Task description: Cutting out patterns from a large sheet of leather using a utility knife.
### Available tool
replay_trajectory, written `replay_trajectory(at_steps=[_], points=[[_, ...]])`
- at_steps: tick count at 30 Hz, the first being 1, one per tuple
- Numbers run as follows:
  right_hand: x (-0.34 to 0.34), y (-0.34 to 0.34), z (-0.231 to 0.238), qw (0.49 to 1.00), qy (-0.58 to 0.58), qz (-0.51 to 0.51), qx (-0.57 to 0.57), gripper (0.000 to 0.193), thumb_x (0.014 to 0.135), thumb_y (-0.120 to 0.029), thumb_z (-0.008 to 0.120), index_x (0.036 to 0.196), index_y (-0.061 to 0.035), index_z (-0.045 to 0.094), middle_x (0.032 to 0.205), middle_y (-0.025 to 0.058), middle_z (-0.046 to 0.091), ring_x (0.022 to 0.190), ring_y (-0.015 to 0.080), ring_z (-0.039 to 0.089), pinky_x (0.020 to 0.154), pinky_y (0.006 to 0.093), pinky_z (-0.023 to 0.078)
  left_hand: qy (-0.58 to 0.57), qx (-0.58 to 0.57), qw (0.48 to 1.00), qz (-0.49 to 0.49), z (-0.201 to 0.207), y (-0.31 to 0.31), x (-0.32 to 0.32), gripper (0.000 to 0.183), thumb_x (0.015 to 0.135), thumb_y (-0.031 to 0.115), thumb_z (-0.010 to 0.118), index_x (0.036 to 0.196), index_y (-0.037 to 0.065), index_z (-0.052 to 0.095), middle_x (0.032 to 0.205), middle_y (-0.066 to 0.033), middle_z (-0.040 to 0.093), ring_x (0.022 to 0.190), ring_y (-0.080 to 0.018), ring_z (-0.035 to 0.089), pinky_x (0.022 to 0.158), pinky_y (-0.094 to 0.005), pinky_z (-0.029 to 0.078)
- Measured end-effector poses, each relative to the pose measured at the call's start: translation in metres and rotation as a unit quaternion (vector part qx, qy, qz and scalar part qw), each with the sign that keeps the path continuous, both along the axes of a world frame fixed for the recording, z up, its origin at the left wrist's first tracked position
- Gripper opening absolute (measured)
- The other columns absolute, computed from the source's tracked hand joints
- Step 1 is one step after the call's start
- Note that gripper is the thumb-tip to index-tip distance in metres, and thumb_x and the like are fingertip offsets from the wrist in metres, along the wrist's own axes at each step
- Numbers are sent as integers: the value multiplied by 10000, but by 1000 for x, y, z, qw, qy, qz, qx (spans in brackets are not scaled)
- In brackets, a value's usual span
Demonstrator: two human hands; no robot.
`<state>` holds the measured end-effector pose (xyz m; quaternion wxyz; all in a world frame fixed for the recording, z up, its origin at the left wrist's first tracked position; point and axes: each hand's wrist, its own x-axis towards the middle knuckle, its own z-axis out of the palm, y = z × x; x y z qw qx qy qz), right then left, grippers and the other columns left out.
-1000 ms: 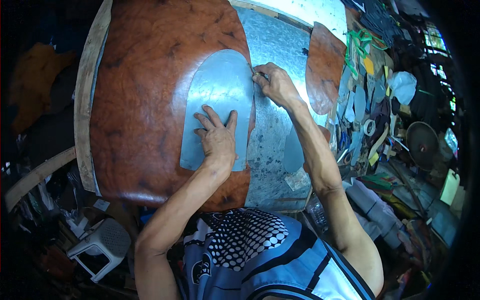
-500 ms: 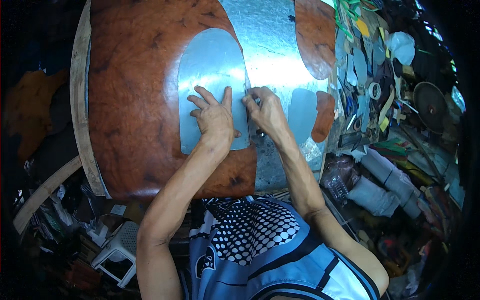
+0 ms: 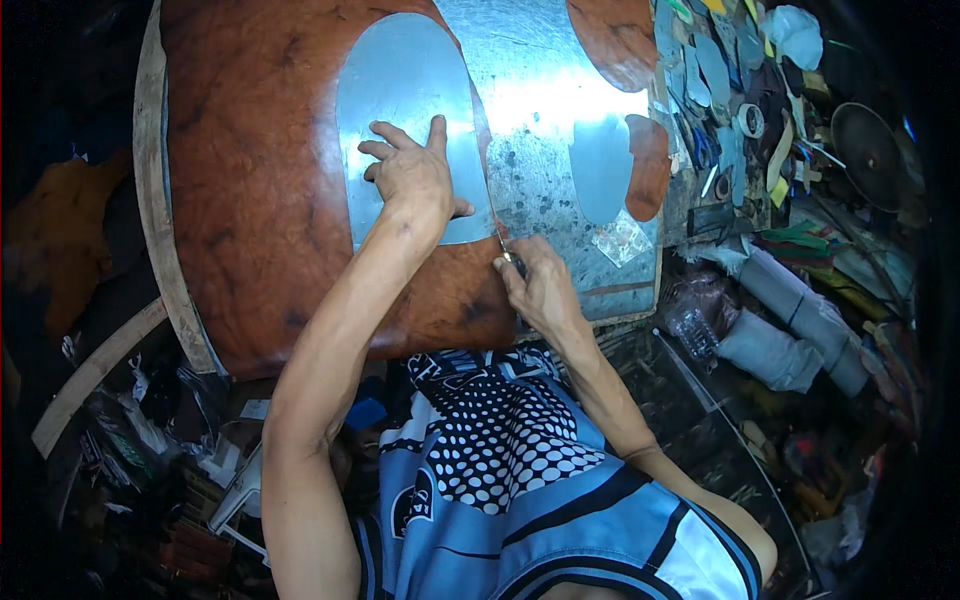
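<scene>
A large brown leather sheet (image 3: 250, 200) covers the left of the metal-topped table (image 3: 530, 180). On it lies a grey template (image 3: 405, 70) with a rounded far end and a straight near edge. My left hand (image 3: 408, 180) presses flat on the template, fingers spread. Just beyond the template's near right corner, my right hand (image 3: 545, 285) grips a knife (image 3: 510, 255) with a dark handle. Its thin blade points away from me and meets the leather along the template's right edge. The very tip is too small to make out.
A smaller grey template (image 3: 598, 170) and a brown leather scrap (image 3: 648, 165) lie to the right. Another leather piece (image 3: 615, 40) is at the far side. Cut pieces and a tape roll (image 3: 750, 120) clutter the right side, near wrapped rolls (image 3: 770, 350). A plastic stool (image 3: 240, 500) stands lower left.
My right hand has drawn the knife toward me, from the template's middle right edge to past its near corner. My left hand stays on the template. The whole view has shifted slightly.
</scene>
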<state>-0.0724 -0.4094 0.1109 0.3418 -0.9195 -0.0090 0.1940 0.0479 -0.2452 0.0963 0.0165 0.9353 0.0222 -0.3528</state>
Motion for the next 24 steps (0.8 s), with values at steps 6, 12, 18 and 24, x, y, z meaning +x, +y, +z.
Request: replay_trajectory(at_steps=[6, 12, 18, 24], points=[[-11, -2, 1, 1000, -8, -9, -5, 211, 855, -90, 632, 1018, 43, 629, 921, 248, 581, 822, 447, 604, 713, 494, 489, 14, 0, 1000, 2, 2, -3, 1, 1222, 555, 605, 864, 1535, 264, 220, 1450, -430, 185, 1294, -615, 322, 921, -525, 525], [-11, -6, 2, 998, -31, 33, -32, 200, 851, -112, 629, 1001, 19, 618, 914, 229, 572, 819, 446, 609, 718, 505, 503, -17, -6, 1000, -9, 2, 4, -8, 1181, 561, 599, 865, 1519, 235, 278, 1442, -440, 191, 1271, -622, 344, 912, -544, 518], [-2, -24, 2, 969, -100, 162, -158, 296, 812, -77, 614, 1108, -66, 622, 931, 175, 558, 861, 374, 595, 742, 472, 512, -230, -198, 953, 11, -20, 37, -74, 1055, 615, 597, 818, 1437, 70, 418, 1501, -336, 234, 1379, -536, 223, 1097, -606, 274], [5, -32, -2, 955, -117, 214, -167, 530, 804, -1, 538, 1314, -141, 555, 941, 152, 564, 886, 331, 578, 760, 445, 509, -290, -196, 936, 26, -35, 43, -125, 966, 681, 587, 783, 1428, 77, 445, 1523, -329, 204, 1411, -516, 176, 1122, -615, 219]])
